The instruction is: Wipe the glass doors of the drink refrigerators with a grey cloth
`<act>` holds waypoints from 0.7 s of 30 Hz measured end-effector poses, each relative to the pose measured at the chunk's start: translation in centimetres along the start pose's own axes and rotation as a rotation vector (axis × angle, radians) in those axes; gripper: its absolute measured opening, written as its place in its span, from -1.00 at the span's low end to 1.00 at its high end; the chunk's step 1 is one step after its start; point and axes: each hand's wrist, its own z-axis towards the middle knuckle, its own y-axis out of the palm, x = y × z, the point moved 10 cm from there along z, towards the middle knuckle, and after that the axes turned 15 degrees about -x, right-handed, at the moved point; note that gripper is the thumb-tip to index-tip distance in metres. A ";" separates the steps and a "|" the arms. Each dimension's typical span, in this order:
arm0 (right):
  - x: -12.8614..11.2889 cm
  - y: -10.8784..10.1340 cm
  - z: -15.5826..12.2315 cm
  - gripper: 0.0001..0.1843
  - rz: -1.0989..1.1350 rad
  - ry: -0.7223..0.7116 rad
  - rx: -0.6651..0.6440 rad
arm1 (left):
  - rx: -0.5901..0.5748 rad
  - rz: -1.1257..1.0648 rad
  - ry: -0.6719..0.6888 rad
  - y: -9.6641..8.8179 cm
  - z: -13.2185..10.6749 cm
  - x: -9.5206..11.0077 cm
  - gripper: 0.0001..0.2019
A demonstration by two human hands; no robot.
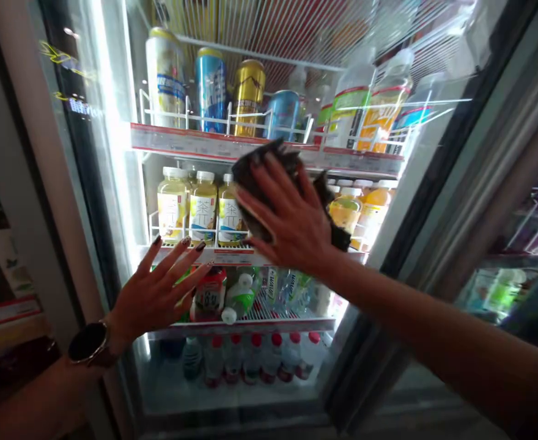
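Left arm came in from the lower left, dark round watch [88, 342] on the wrist. Left hand [152, 299] was raised, back to camera, fingers spread and pointing up and right, dark polish on the nails. It held nothing; contact with the glass door [195, 397] could not be told. Seen past its fingertips: the pale-yellow tea bottles [202, 211] on the middle shelf, and a dark red bottle [209, 293] on the shelf below.

Dark cloth [245, 174] was right of and higher than the left hand, well apart from it, in front of the middle of the cooler. It lay under the right hand, edges sticking out past the fingertips and on both sides, right edge ragged.

Right hand [296, 226] lay flat over the cloth, back to camera, fingers splayed up and left, thumb out low on the left. Right forearm ran in slantwise from the lower right, in front of the orange drink bottles [374, 211].
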 end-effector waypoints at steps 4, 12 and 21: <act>-11.6 6.4 -6.0 -0.13 -0.025 -0.280 -0.109 | 0.024 -0.023 0.028 -0.3 -0.3 0.1 -0.42; -11.8 7.2 -11.3 -0.33 -0.085 -0.674 -0.223 | 0.007 -0.010 0.019 -0.4 -0.4 0.0 -0.50; 6.7 -1.1 -6.7 -0.15 0.042 0.155 0.024 | -0.022 -0.012 0.012 0.1 -0.5 0.2 -0.46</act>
